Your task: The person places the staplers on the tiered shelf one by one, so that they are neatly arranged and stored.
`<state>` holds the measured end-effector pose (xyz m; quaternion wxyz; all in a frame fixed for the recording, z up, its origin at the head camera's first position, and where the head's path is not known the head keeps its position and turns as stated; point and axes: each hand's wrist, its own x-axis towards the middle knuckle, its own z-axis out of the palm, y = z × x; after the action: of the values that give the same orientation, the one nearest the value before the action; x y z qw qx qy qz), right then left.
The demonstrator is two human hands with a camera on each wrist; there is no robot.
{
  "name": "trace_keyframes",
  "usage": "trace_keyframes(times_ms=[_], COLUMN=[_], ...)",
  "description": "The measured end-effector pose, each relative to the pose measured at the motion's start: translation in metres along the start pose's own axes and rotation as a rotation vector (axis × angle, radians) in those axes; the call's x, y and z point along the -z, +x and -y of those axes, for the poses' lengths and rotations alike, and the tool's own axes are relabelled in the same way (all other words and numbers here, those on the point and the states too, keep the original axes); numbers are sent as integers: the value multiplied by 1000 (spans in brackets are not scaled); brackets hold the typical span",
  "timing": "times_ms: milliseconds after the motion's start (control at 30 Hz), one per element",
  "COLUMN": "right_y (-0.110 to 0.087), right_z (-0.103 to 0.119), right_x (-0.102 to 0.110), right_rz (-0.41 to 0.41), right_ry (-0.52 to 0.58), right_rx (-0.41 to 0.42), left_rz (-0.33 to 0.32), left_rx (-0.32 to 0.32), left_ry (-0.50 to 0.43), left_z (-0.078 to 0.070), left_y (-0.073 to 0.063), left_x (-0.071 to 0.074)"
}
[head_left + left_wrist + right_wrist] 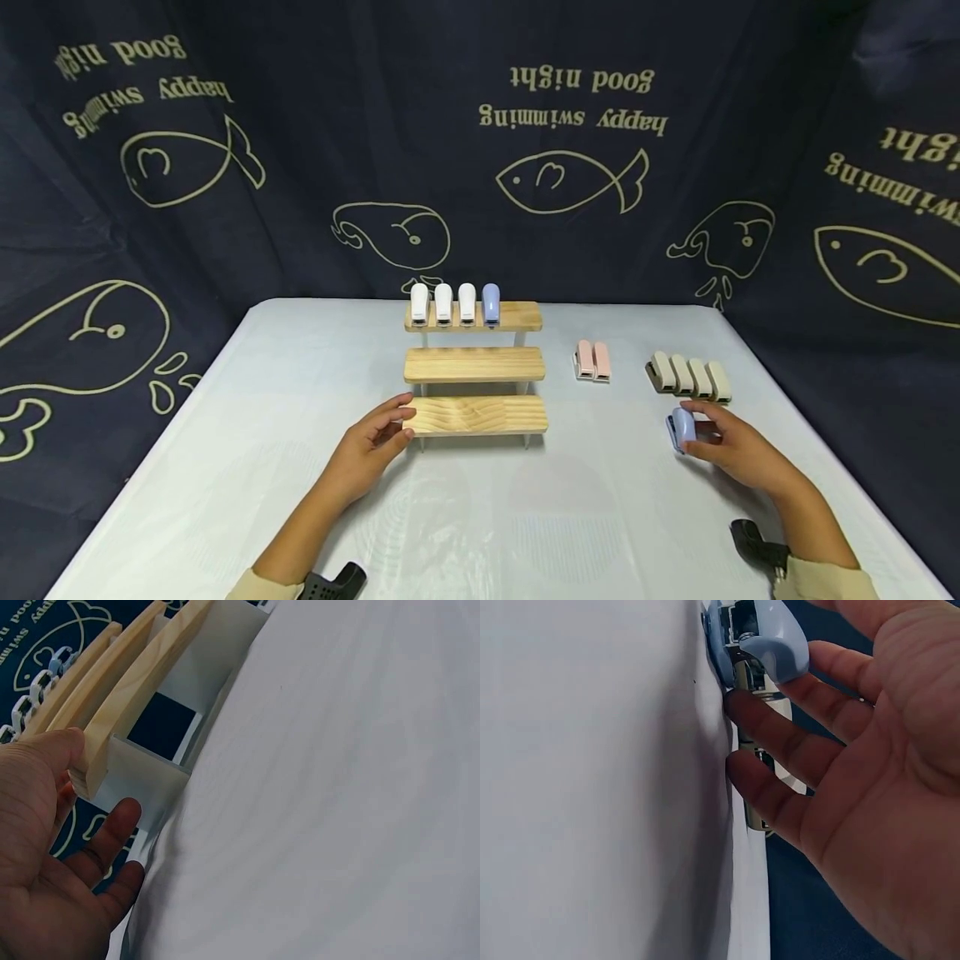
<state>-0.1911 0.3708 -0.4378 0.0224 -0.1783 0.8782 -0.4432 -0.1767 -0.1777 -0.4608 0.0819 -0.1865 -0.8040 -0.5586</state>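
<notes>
At the left end of the three-tier wooden shelf [475,417], my left hand [367,446] grips the lowest plank between thumb and fingers. Its thumb lies against the plank's [112,724] end in the left wrist view, with two lower fingers spread free. My right hand [738,450] pinches a small blue stapler [683,429] at the table's right side, thumb on the near side and fingers on the far side. The right wrist view shows this stapler [776,641] close over the white tabletop, the other fingers extended below it.
On the top tier stand three white staplers [443,304] and one blue stapler [491,304]. Two pink staplers [592,360] sit right of the shelf. A row of several beige staplers [690,375] lies just beyond my right hand. A dark printed cloth [420,100] hangs behind the table.
</notes>
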Motion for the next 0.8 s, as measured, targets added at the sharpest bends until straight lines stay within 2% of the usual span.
trace_keyframes(times_ms=[333,800], right_y=[-1,0], right_z=[0,2], right_x=[-2,-3], right_rz=[-20,14], right_ry=[-133,-248], right_rx=[-34,-48], left_rz=[4,11], left_rx=[-11,8], left_ry=[-6,10], left_z=[2,2], left_y=[-1,0], left_x=[0,0])
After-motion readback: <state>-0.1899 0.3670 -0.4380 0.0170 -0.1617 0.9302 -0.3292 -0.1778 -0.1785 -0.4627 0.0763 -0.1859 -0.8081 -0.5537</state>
